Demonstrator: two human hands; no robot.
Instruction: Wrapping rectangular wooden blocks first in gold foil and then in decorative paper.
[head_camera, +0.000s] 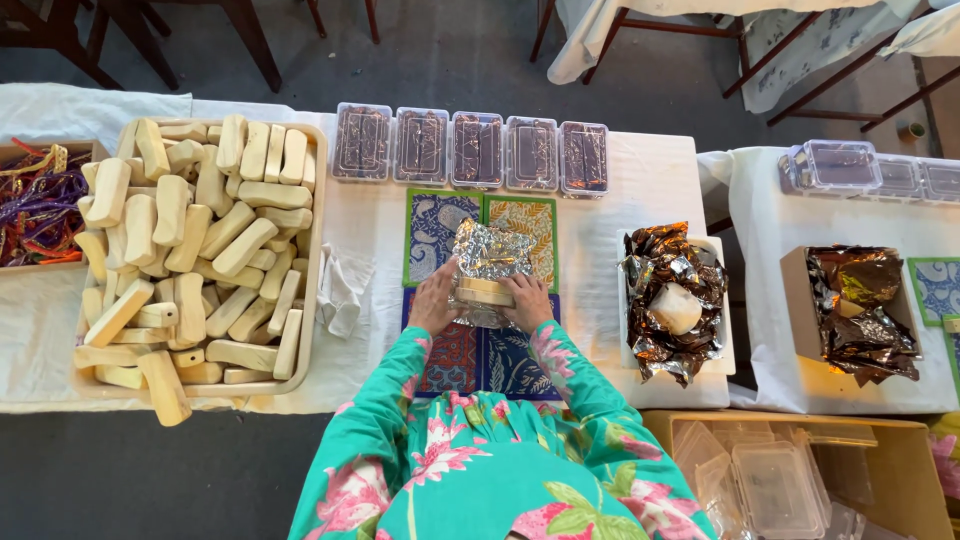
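Observation:
A pale wooden block (484, 291) lies on a crinkled sheet of silver foil (487, 250) in the middle of the white-covered table (640, 180). My left hand (434, 298) grips the block's left end. My right hand (528, 299) grips its right end. Both hands also press the foil's lower edges. The foil rests on patterned mats, green ones (434, 228) behind and dark blue ones (512, 362) under my wrists. My sleeves are teal with pink flowers.
A big tray (316, 240) heaped with several wooden blocks stands at the left, with a box of coloured cords (36, 200) beyond it. Several lidded plastic boxes (475, 148) line the far edge. A tray of brown foil (672, 290) is on the right; empty containers (775, 485) lie below.

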